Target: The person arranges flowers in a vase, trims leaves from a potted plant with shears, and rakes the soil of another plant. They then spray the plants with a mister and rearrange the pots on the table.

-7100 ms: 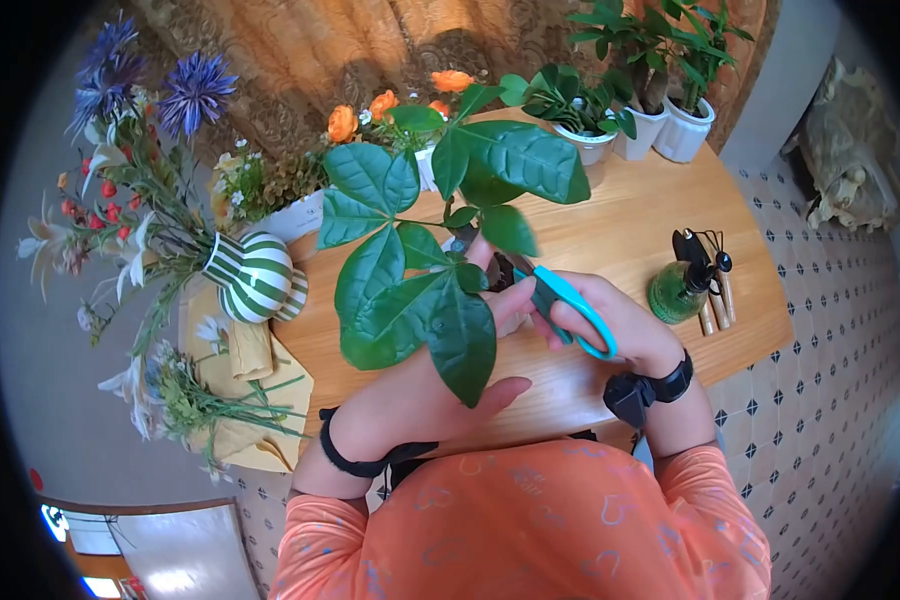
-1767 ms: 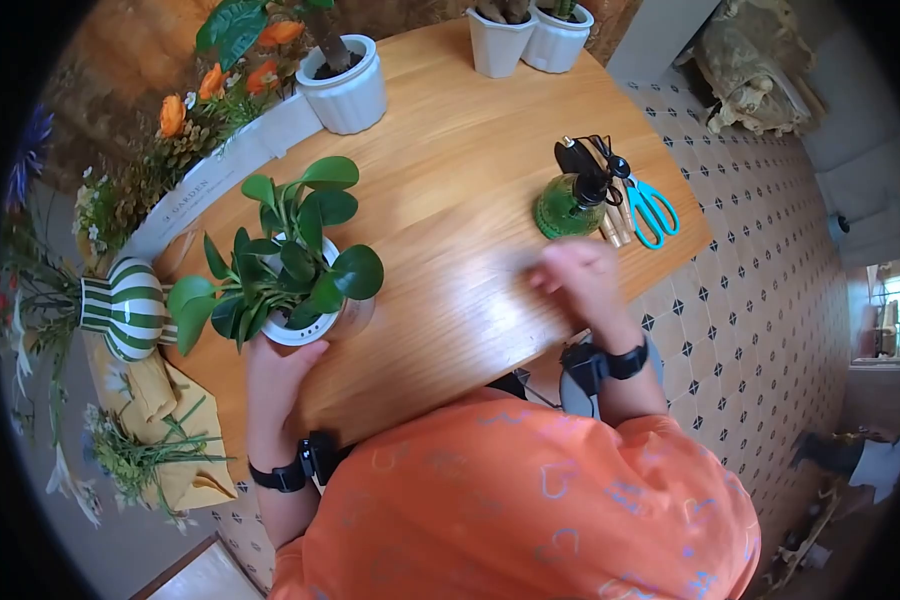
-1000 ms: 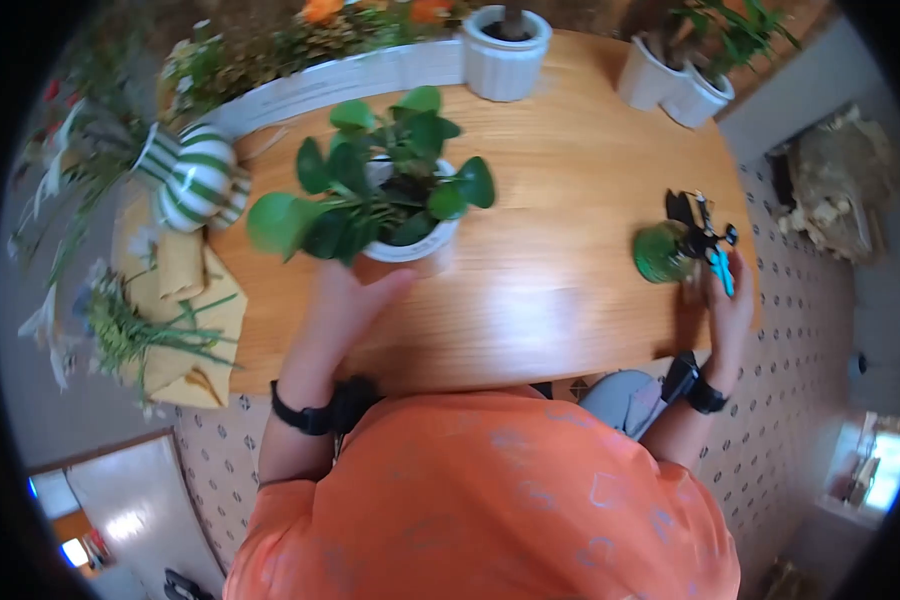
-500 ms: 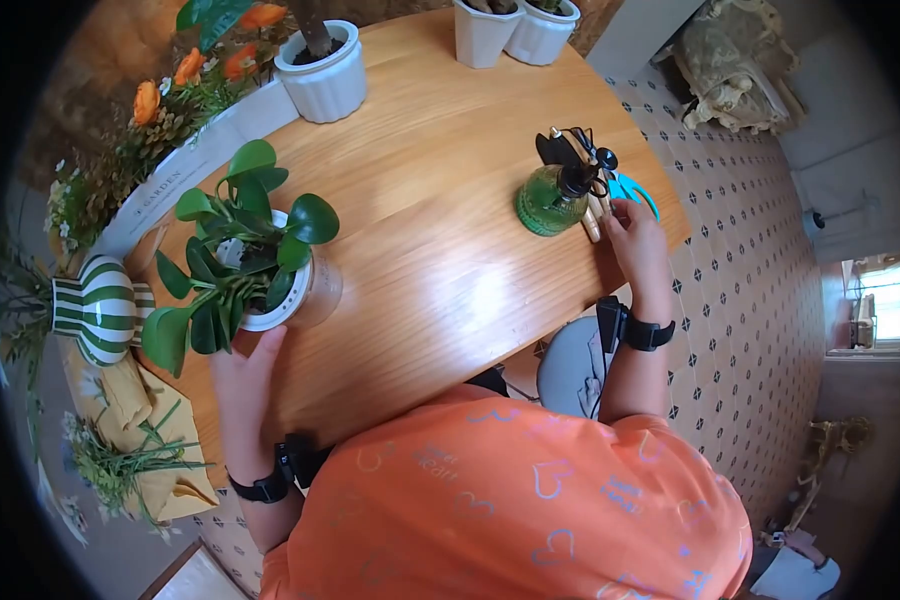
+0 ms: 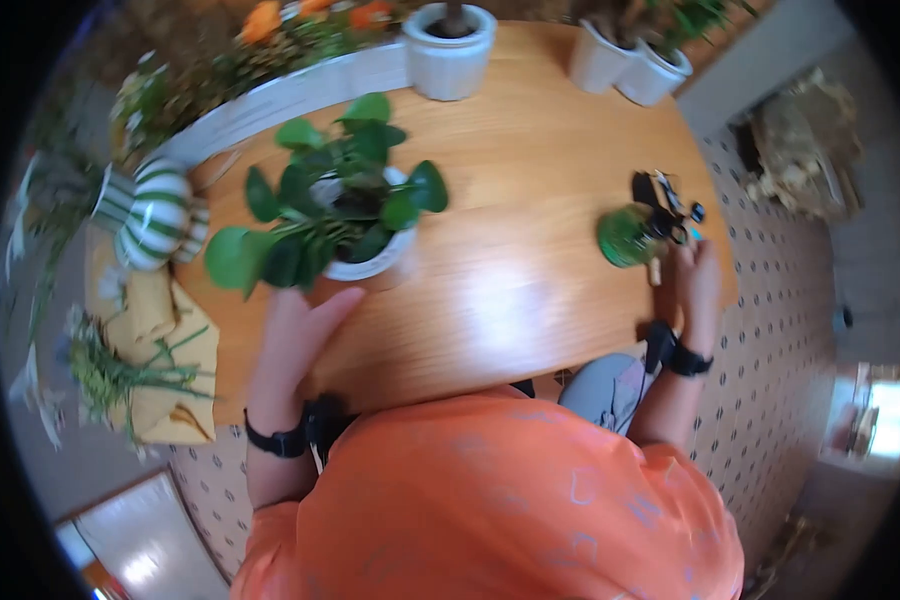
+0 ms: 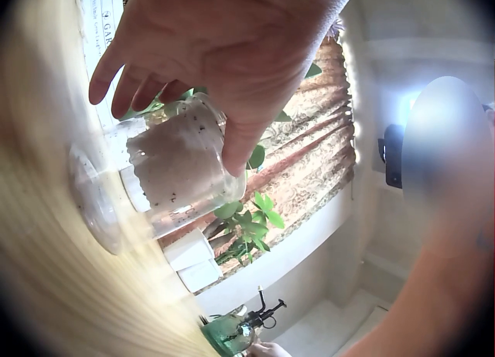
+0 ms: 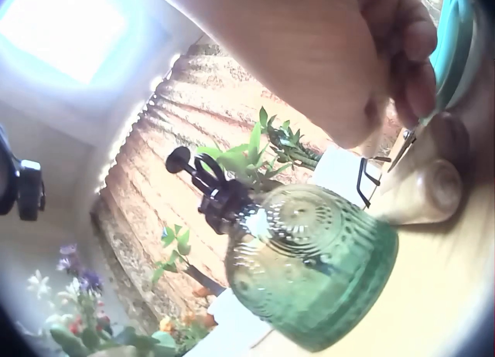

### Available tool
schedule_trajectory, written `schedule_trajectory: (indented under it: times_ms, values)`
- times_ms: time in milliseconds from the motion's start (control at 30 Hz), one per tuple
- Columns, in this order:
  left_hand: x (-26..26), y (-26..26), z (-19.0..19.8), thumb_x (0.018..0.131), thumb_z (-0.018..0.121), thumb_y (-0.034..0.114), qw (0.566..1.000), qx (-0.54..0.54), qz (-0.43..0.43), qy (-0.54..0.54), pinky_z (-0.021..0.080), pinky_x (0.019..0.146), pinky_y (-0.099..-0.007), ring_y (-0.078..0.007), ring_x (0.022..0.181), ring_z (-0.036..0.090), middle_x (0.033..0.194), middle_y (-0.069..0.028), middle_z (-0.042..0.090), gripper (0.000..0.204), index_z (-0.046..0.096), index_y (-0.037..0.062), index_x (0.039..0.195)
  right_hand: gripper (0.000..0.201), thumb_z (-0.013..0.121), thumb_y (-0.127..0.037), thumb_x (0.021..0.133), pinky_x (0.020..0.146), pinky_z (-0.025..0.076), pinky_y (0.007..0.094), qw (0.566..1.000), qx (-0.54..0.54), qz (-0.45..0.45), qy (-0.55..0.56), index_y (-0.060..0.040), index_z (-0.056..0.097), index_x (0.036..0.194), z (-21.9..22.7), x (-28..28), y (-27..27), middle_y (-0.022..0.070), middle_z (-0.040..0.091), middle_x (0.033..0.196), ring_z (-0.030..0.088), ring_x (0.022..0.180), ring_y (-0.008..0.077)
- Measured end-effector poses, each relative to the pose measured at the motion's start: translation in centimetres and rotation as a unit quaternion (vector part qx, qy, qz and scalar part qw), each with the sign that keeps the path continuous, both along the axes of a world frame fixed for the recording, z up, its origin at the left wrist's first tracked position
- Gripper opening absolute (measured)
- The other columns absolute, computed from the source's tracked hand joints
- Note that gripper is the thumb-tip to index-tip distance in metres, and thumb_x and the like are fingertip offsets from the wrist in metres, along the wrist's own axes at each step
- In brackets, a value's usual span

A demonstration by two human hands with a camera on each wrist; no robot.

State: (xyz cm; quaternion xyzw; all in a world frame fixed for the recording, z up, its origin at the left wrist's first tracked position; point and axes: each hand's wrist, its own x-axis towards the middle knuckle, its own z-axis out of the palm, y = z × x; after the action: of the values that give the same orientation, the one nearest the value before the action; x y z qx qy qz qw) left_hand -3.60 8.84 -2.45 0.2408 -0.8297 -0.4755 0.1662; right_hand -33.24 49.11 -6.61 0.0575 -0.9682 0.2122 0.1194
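A potted plant with round glossy leaves (image 5: 310, 200) stands before the person, its white-rimmed pot set in a clear container (image 6: 174, 164). My left hand (image 5: 295, 335) lies along the container's near left side; in the left wrist view its fingers are straight and the thumb rests against the wall. At the table's right, my right hand (image 5: 700, 285) has its fingers curled at the handle of turquoise scissors (image 7: 452, 48), which it mostly covers in the head view. Beside it stand a green glass spray bottle (image 7: 313, 264) with a black pump and wooden-handled tools (image 7: 425, 193).
Behind the plant runs a white planter (image 5: 290, 108) of artificial flowers. White pots with plants, one a ribbed pot (image 5: 450, 55), line the back. At left lie a striped vase (image 5: 157, 215) and cut stems (image 5: 140, 375) on yellow paper (image 5: 192, 345).
Earlier the right hand held the scissors at a large-leaved plant, which now stands at the back. The scissors were laid down; the right hand has since returned to them. The head view has swung.
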Motion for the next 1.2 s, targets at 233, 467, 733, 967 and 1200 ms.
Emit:
schedule_trajectory:
  times_ms: [233,467,733,967,1200]
  values:
    - [-1.0,0.2,3.8,0.075,0.073,0.017,0.999,0.035,0.024,-0.02,0.045,0.084,-0.0312,-0.0169,0.097,0.055,0.106,-0.0094,0.059,0.047,0.053,0.0001,0.113,0.021,0.046,-0.022,0.093,0.061,0.038,0.0239,0.899,-0.396,0.114,0.148,-0.0022,0.045,0.102,5.3,7.0,-2.4,0.0064,0.047,0.081,0.043,0.068,0.0127]
    - [-1.3,0.0,2.1,0.08,0.066,0.007,0.98,0.164,-0.048,0.101,0.047,0.084,-0.0306,-0.0134,0.099,0.053,0.11,-0.0054,0.055,0.042,0.048,0.0026,0.118,0.029,0.067,-0.017,0.076,0.051,0.046,0.0362,0.813,-0.066,0.578,-0.021,-0.0051,0.051,0.097,5.7,12.0,-14.1,0.0094,0.058,0.065,0.058,0.056,0.0281]
    - [-1.6,-0.8,1.5,0.074,0.07,0.001,0.989,0.096,-0.072,0.088,0.049,0.078,-0.0295,-0.015,0.093,0.057,0.104,-0.0059,0.059,0.046,0.05,0.0038,0.115,0.025,0.063,-0.019,0.081,0.051,0.046,0.0362,0.84,-0.067,0.537,-0.043,-0.0063,0.049,0.098,5.2,11.6,-16.0,0.0092,0.057,0.064,0.058,0.056,0.0276]
    - [-2.0,1.4,2.5,0.071,0.073,0.006,0.997,0.005,-0.068,0.033,0.05,0.076,-0.0315,-0.0185,0.089,0.059,0.103,-0.0082,0.06,0.042,0.056,0.0045,0.109,0.026,0.063,-0.02,0.081,0.053,0.046,0.0351,0.865,-0.074,0.497,-0.013,-0.0067,0.05,0.099,5.6,11.4,-15.3,0.0089,0.059,0.068,0.059,0.056,0.0271]
    - [-1.5,1.6,2.2,0.065,0.08,0.013,0.981,-0.19,-0.002,0.032,0.049,0.077,-0.0341,-0.0238,0.09,0.06,0.102,-0.01,0.06,0.049,0.058,0.0042,0.107,0.025,0.063,-0.02,0.082,0.055,0.047,0.0366,0.846,-0.079,0.524,-0.063,-0.0065,0.05,0.099,5.0,10.9,-15.0,0.0115,0.06,0.07,0.06,0.061,0.0301]
